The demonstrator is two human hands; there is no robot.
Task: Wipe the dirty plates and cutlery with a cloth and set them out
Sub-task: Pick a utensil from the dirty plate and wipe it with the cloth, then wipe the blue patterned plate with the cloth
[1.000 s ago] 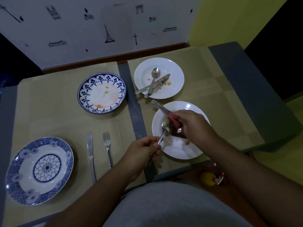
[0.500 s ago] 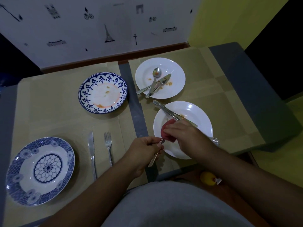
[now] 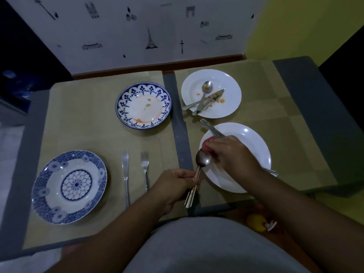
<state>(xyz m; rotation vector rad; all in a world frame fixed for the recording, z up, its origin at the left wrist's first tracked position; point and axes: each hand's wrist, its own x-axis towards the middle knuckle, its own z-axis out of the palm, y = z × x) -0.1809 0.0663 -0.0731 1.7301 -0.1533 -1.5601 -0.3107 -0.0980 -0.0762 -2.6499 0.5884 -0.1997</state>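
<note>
Blue-and-white china lies furthest left of the left hand (image 3: 175, 186): a flowered plate (image 3: 42, 180) that looks clean. Between it and that hand, a knife (image 3: 125, 174) and a fork (image 3: 145, 168) lie side by side on the tabletop (image 3: 88, 119), seemingly already set out. Beyond the left hand, a blue-rimmed plate (image 3: 126, 99) carries orange smears and crumbs.

The left hand is curled round the handle of a spoon (image 3: 203, 159), whose bowl points away from the person over the edge of a white plate (image 3: 254, 142). Just right of the bowl, the right hand (image 3: 232, 154) bunches a red cloth (image 3: 206, 143) in its fingers, and the cloth appears to touch the bowl's tip. A second knife (image 3: 211, 129) lies across that plate's rim beyond the right hand, its handle jutting out over the tabletop. Further beyond, a second white plate (image 3: 230, 91) holds dirty cutlery (image 3: 206, 97) in a crossed heap.

The spoon is gripped low on its handle, so a firm rub at the bowl could twist it in the fingers and drop it onto the plate below. A sweep of the right wrist could knock the second knife off the rim. The cloth looks small; if it is already soiled, it may smear sauce rather than lift it.
</note>
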